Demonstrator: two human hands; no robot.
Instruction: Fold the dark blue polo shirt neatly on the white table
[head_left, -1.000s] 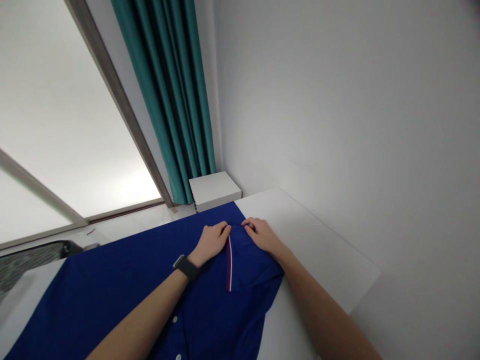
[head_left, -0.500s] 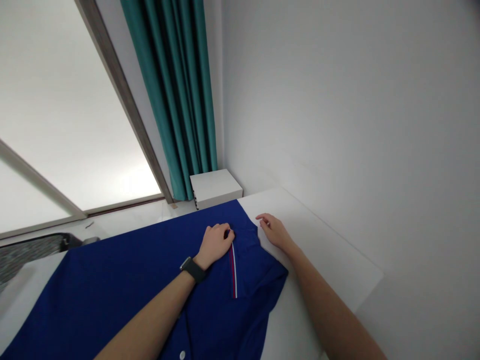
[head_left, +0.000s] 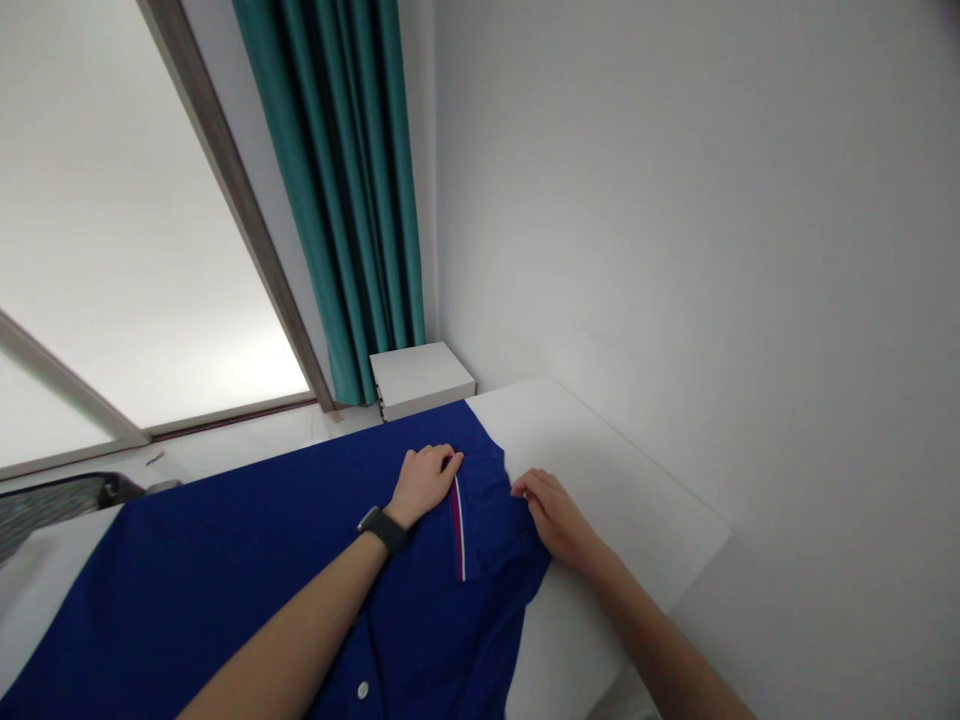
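- Head view: blue shirt (head_left: 247, 540) lies spread on the white table (head_left: 622, 470). Left hand (head_left: 424, 483) pinches the sleeve by its striped band (head_left: 459, 530); right hand's (head_left: 551, 508) fingers curl narrow at the edge, grip unclear.
- Sleeve-straightening seems in hand; the next move calls for light, even tension.
- Beyond: white box (head_left: 421, 375), green curtain (head_left: 352, 180), bare wall (head_left: 675, 250).

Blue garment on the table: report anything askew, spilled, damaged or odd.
No spill or damage shows. The blue garment looks slightly rumpled between its striped trim and the right hand, with an uneven edge there; its broad left part looks smoother.
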